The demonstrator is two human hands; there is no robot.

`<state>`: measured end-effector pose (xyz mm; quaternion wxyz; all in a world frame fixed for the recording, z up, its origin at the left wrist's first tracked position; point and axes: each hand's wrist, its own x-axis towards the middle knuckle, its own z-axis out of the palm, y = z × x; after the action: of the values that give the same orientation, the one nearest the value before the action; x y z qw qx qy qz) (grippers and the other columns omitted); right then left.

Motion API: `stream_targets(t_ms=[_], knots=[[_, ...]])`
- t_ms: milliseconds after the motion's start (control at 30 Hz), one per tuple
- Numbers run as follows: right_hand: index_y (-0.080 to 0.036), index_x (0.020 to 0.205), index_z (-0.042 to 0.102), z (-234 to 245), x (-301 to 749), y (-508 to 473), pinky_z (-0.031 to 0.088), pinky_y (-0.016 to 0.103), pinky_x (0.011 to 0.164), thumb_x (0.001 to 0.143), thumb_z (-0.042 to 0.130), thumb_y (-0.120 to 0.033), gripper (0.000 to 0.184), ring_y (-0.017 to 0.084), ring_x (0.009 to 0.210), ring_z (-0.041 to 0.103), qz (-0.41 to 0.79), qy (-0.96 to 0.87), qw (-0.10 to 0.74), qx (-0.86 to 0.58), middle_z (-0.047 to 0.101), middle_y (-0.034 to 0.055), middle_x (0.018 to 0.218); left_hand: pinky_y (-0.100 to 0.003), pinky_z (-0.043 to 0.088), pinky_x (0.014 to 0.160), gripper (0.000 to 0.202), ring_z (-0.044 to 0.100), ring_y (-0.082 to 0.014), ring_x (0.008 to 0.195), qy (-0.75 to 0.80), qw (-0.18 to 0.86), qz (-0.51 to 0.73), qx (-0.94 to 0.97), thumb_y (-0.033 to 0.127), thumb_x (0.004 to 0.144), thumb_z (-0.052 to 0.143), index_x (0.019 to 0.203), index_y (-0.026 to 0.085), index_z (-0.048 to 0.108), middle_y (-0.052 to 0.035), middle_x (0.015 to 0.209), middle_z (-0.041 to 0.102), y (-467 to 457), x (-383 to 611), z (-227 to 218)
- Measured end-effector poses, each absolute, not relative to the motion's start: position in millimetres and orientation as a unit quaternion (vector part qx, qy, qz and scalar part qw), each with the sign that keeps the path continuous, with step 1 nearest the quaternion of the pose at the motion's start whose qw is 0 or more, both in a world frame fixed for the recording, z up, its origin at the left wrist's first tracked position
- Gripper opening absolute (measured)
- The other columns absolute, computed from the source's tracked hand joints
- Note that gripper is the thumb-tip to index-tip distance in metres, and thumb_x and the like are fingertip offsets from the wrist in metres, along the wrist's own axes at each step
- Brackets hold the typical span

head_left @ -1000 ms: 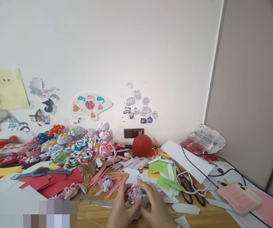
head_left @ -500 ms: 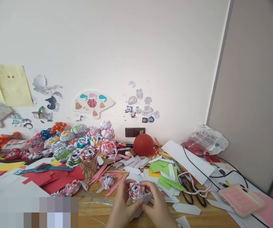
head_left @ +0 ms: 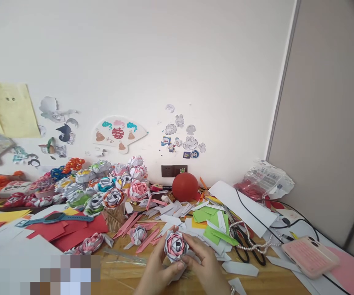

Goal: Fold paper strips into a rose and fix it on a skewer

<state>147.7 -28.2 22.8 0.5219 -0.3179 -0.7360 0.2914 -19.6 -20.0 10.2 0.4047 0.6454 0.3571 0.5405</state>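
A folded paper flower (head_left: 176,245) in white and pink, with a dark centre, is held between both hands above the near part of the wooden table. My left hand (head_left: 160,262) wraps its left side and underside, thumb at the lower front. From the right, my right hand (head_left: 199,258) closes on it, fingers along the edge and thumb near the bottom. White paper shows beneath the flower, partly hidden by the thumbs. Just left of the hands lies a smaller pink-and-white paper flower (head_left: 138,235) among pink paper strips (head_left: 147,245).
Finished paper flowers (head_left: 106,184) are heaped at the back left. A red ball (head_left: 185,187) sits by the wall. Green paper pieces (head_left: 209,217), black-handled scissors (head_left: 243,246), a bead string (head_left: 256,248) and a pink phone (head_left: 310,256) lie to the right. Red paper (head_left: 69,229) and a blue watch (head_left: 55,218) are left.
The flower in my hands has been tilted so its face turns more toward me. My fingers have shifted around its edge. The view has moved slightly.
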Motion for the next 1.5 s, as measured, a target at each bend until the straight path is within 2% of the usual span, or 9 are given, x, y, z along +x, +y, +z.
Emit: stream_targets(t_ms=[200, 400, 600, 767, 1033, 1167, 1300, 1433, 1500], knots=[[-0.032, 0.127, 0.047, 22.2, 148.3, -27.8, 0.048, 0.035, 0.089, 0.087, 0.052, -0.034, 0.041, 0.022, 0.105, 0.057, 0.174, -0.780, 0.528, -0.288, 0.062, 0.0051, 0.116, -0.046, 0.037, 0.100, 0.069, 0.047, -0.0344, 0.120, 0.422, 0.280, 0.513, 0.694, 0.041, 0.062, 0.073, 0.122, 0.016, 0.051, -0.0166, 0.126, 0.056, -26.1, -25.8, 19.0], [-0.030, 0.132, 0.041, 30.3, 148.2, -33.0, 0.047, 0.033, 0.090, 0.091, 0.043, -0.037, 0.042, 0.020, 0.106, 0.055, 0.115, -0.809, 0.517, -0.256, 0.058, 0.0063, 0.118, -0.045, 0.044, 0.092, 0.057, 0.056, -0.0338, 0.109, 0.459, 0.232, 0.465, 0.720, 0.040, 0.064, 0.070, 0.114, 0.017, 0.057, -0.0160, 0.116, 0.063, -30.1, -32.6, 19.4], [-0.026, 0.141, 0.020, 24.7, 145.5, -39.1, 0.035, 0.039, 0.102, 0.094, 0.032, -0.039, 0.051, 0.023, 0.125, 0.038, 0.101, -0.828, 0.471, -0.288, 0.040, 0.0083, 0.138, -0.041, 0.050, 0.082, 0.057, 0.062, -0.0324, 0.097, 0.446, 0.259, 0.476, 0.712, 0.050, 0.066, 0.065, 0.111, 0.016, 0.060, -0.0152, 0.106, 0.068, -38.0, -26.5, 24.8], [-0.029, 0.143, 0.008, 11.4, 140.0, -40.5, 0.031, 0.040, 0.105, 0.095, 0.030, -0.032, 0.053, 0.021, 0.129, 0.033, 0.124, -0.825, 0.468, -0.291, 0.033, 0.0054, 0.143, -0.039, 0.049, 0.085, 0.058, 0.060, -0.0327, 0.102, 0.466, 0.236, 0.454, 0.722, 0.051, 0.067, 0.064, 0.113, 0.016, 0.058, -0.0156, 0.111, 0.066, -41.0, -26.0, 25.8], [-0.030, 0.141, 0.016, 18.4, 138.7, -44.6, 0.024, 0.036, 0.109, 0.096, 0.029, -0.031, 0.048, 0.017, 0.133, 0.025, 0.225, -0.803, 0.461, -0.302, 0.028, 0.0008, 0.145, -0.042, 0.050, 0.084, 0.054, 0.062, -0.0330, 0.098, 0.475, 0.219, 0.465, 0.714, 0.052, 0.064, 0.064, 0.105, 0.017, 0.062, -0.0145, 0.106, 0.069, -36.1, -25.7, 29.3], [-0.031, 0.141, 0.018, 26.6, 143.0, -41.9, 0.021, 0.041, 0.109, 0.096, 0.027, -0.031, 0.046, 0.017, 0.133, 0.025, 0.223, -0.819, 0.446, -0.284, 0.029, 0.0009, 0.145, -0.040, 0.053, 0.079, 0.066, 0.064, -0.0333, 0.093, 0.470, 0.253, 0.518, 0.669, 0.056, 0.051, 0.071, 0.102, 0.014, 0.061, -0.0145, 0.100, 0.070, -36.6, -20.3, 34.0], [-0.028, 0.141, 0.019, 24.7, 141.7, -40.3, 0.027, 0.042, 0.106, 0.095, 0.030, -0.031, 0.048, 0.020, 0.129, 0.032, 0.166, -0.829, 0.463, -0.267, 0.035, 0.0054, 0.142, -0.035, 0.055, 0.073, 0.050, 0.067, -0.0287, 0.083, 0.442, 0.286, 0.507, 0.683, 0.050, 0.058, 0.069, 0.095, 0.016, 0.062, -0.0095, 0.089, 0.072, -42.0, -17.4, 40.4], [-0.027, 0.139, 0.025, 27.0, 140.0, -41.5, 0.038, 0.038, 0.100, 0.094, 0.035, -0.032, 0.047, 0.021, 0.124, 0.040, 0.133, -0.814, 0.490, -0.281, 0.042, 0.0077, 0.137, -0.037, 0.050, 0.085, 0.057, 0.061, -0.0302, 0.100, 0.418, 0.310, 0.527, 0.672, 0.043, 0.059, 0.071, 0.107, 0.017, 0.058, -0.0117, 0.108, 0.068, -44.3, -17.0, 42.8], [-0.028, 0.136, 0.034, 30.7, 141.3, -41.6, 0.041, 0.038, 0.097, 0.093, 0.037, -0.036, 0.044, 0.022, 0.120, 0.044, 0.122, -0.808, 0.502, -0.283, 0.045, 0.0081, 0.134, -0.038, 0.049, 0.087, 0.060, 0.060, -0.0311, 0.102, 0.423, 0.325, 0.534, 0.655, 0.045, 0.056, 0.073, 0.106, 0.017, 0.058, -0.0119, 0.108, 0.067, -42.3, -18.1, 40.9]])
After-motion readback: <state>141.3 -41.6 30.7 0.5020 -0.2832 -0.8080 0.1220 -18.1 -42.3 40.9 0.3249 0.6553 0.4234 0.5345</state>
